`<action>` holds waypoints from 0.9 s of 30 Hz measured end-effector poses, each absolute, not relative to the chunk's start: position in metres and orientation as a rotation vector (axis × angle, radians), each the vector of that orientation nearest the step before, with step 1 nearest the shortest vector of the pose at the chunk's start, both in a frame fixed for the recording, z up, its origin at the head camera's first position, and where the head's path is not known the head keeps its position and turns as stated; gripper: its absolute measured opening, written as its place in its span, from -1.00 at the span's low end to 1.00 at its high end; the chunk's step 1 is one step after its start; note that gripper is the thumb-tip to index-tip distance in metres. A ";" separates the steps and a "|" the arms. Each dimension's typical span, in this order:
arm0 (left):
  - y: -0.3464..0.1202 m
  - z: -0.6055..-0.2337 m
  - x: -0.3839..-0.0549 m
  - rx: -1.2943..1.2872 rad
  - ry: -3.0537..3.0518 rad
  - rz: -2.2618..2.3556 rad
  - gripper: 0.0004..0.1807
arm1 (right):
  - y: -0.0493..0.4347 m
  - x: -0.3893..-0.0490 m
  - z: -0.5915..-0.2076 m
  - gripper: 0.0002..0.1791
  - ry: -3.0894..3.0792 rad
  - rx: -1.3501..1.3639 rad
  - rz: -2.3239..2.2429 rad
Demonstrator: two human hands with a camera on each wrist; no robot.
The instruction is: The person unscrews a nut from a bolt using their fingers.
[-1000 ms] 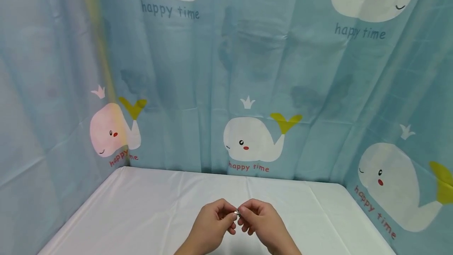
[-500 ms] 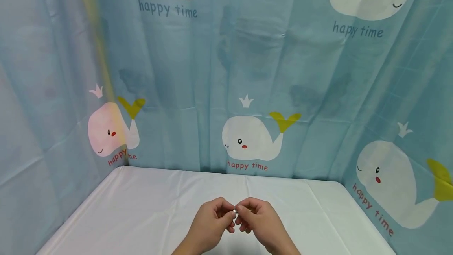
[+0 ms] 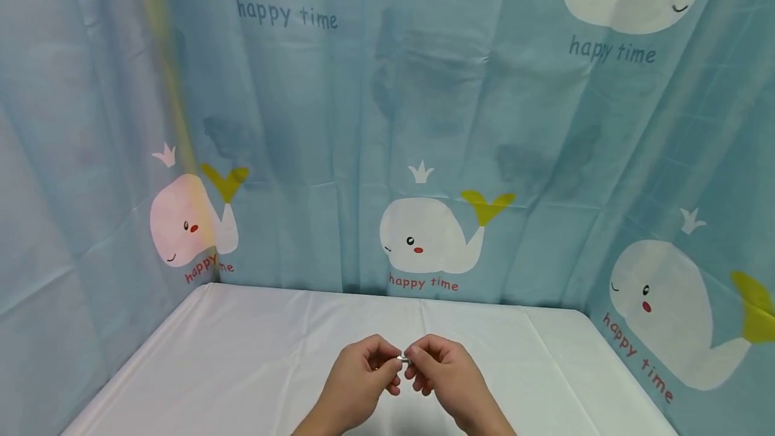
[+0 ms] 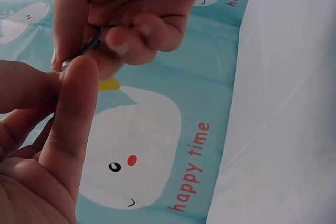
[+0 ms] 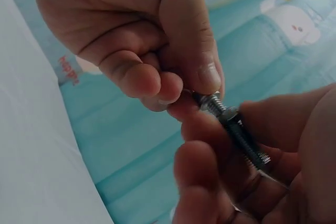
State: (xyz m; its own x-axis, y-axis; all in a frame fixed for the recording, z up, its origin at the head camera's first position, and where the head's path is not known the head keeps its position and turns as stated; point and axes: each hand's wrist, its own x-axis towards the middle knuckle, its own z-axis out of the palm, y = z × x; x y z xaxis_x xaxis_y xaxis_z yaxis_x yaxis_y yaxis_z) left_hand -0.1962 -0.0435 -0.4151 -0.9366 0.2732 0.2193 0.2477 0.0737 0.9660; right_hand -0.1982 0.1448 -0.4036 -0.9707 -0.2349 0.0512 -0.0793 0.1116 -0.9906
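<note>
Both hands meet low in the middle of the head view, above the white tabletop. Between their fingertips is a small metal threaded piece (image 5: 212,104), like a bolt, with a dark middle section and threads near both ends. My left hand (image 3: 362,375) pinches one end of it between thumb and finger. With thumb and fingers, my right hand (image 3: 447,374) holds the darker end; the right wrist view shows this part lying along the curled fingers. In the left wrist view the fingers cover most of the piece, leaving a little dark metal (image 4: 92,45) showing.
A white cloth (image 3: 242,355) covers the table under the hands. Blue curtains (image 3: 303,153) with whale prints and "happy time" lettering stand behind the table and at both sides.
The fingertips of both hands have drawn slightly apart over the last half second, and more of the metal piece shows between them. The head view has shifted a little.
</note>
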 end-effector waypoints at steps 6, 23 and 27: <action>-0.044 -0.414 -0.196 0.527 2.293 2.060 -0.96 | 0.147 -0.198 -0.400 -0.53 2.283 -0.324 -1.989; -0.044 -0.414 -0.195 0.546 2.283 2.075 -0.96 | 0.147 -0.198 -0.398 -0.57 2.210 -0.274 -2.062; -0.043 -0.415 -0.196 0.558 2.279 2.073 -0.96 | 0.147 -0.197 -0.400 -0.70 2.145 -0.277 -2.084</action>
State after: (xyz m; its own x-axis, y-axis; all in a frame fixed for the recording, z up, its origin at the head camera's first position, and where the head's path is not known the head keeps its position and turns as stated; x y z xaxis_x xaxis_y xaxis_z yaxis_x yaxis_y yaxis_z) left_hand -0.1955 -0.0433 -0.4147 -0.9364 0.2669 0.2277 0.2519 0.0597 0.9659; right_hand -0.1969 0.1469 -0.4002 -0.9735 -0.2267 0.0290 -0.0355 0.0245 -0.9991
